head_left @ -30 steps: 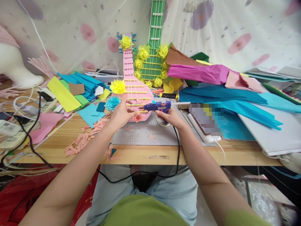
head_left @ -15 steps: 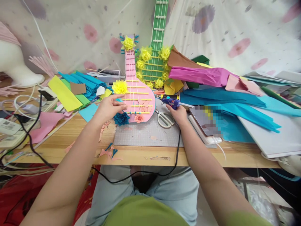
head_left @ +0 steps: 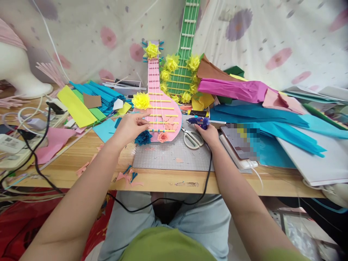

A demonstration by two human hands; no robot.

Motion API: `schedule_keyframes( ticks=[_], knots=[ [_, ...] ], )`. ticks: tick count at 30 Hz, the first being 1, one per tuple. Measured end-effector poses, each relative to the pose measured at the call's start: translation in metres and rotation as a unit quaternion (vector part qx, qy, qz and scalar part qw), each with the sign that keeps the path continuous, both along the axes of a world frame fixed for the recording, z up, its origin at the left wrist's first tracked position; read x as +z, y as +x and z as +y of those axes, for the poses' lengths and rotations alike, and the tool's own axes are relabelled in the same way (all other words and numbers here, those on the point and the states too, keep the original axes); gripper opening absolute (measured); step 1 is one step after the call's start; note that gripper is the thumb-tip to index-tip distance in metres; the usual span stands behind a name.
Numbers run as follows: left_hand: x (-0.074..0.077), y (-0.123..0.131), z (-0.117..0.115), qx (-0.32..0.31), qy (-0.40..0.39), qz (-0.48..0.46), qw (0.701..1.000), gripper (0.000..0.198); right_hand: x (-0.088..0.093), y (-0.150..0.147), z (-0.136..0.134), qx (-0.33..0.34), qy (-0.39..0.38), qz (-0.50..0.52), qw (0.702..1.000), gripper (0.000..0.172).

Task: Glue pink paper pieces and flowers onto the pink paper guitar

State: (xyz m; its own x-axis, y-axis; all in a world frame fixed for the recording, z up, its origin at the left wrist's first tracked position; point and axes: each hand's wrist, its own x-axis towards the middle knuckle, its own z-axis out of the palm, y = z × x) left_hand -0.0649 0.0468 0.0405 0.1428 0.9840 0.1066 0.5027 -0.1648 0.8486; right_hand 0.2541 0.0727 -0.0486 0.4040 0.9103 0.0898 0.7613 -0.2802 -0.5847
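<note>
A pink paper-covered toy lute (head_left: 167,105) leans upright, with white strings, yellow bars, a yellow paper flower (head_left: 141,100), a dark blue one (head_left: 143,138) and a small coral one (head_left: 162,137). At the lute's left edge, between the yellow and blue flowers, my left hand (head_left: 132,127) has its fingers closed; what they pinch is hidden, though bits of blue show around them. My right hand (head_left: 208,133) grips a purple-blue glue gun (head_left: 198,121), nozzle pointing left, glue stick at its back. Beneath it lie open-handled scissors (head_left: 191,139).
A green lute (head_left: 187,47) with yellow flowers stands behind. Crepe paper (head_left: 236,88) is piled at the right, beside a phone (head_left: 236,141). Paper scraps (head_left: 126,175) litter the grey cutting mat (head_left: 163,159) and table. A black cord (head_left: 208,174) drops over the front edge; more cables lie left.
The whole view has shifted slightly. My right hand has lowered the glue gun a little. My left hand stays at the lute's left edge, its fingers slightly lower.
</note>
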Motion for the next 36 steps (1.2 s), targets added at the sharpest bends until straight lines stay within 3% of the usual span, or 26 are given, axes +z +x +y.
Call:
schedule_keyframes(
  ticks=[3,5,7,10,12,13,15,17,19,23,29,36],
  knots=[
    [-0.002,-0.001,0.001,0.001,0.006,-0.012,1.0,0.058,0.001,0.001,-0.003,0.012,0.044,0.052,0.998,0.058],
    [-0.005,-0.002,0.003,-0.003,0.012,-0.014,1.0,0.061,0.008,0.001,-0.008,0.005,0.13,0.083,0.988,0.067],
    [-0.009,-0.003,0.006,-0.007,0.022,-0.009,1.0,0.063,0.02,0.001,-0.016,-0.028,0.257,0.067,0.964,0.07],
    [-0.011,-0.003,0.008,-0.011,0.034,0.015,0.999,0.059,0.045,-0.008,-0.03,-0.077,0.415,-0.038,0.906,0.059],
    [-0.009,-0.001,0.007,-0.007,0.037,0.045,0.998,0.055,0.058,-0.023,-0.037,-0.028,0.457,-0.083,0.885,0.052],
    [-0.007,0.001,0.006,-0.004,0.039,0.063,0.997,0.052,0.062,-0.033,-0.039,0.027,0.471,-0.093,0.877,0.045],
    [-0.003,0.005,0.003,0.0,0.043,0.097,0.994,0.05,0.063,-0.056,-0.039,0.204,0.426,-0.098,0.876,0.025],
    [-0.001,0.007,0.001,0.001,0.049,0.115,0.992,0.049,0.055,-0.078,-0.037,0.38,0.334,-0.112,0.855,0.018],
    [-0.002,0.008,0.001,-0.003,0.054,0.118,0.992,0.05,0.045,-0.095,-0.034,0.458,0.272,-0.127,0.837,0.019],
    [-0.008,0.008,0.004,-0.002,0.051,0.109,0.993,0.051,0.03,-0.11,-0.032,0.495,0.232,-0.152,0.823,0.028],
    [-0.007,0.013,0.004,0.008,0.022,0.128,0.991,0.045,0.025,-0.112,-0.036,0.483,0.258,-0.216,0.808,0.027],
    [-0.015,0.022,0.002,-0.014,0.078,0.195,0.978,0.043,0.016,-0.1,-0.045,0.507,0.283,-0.21,0.787,0.022]
  ],
)
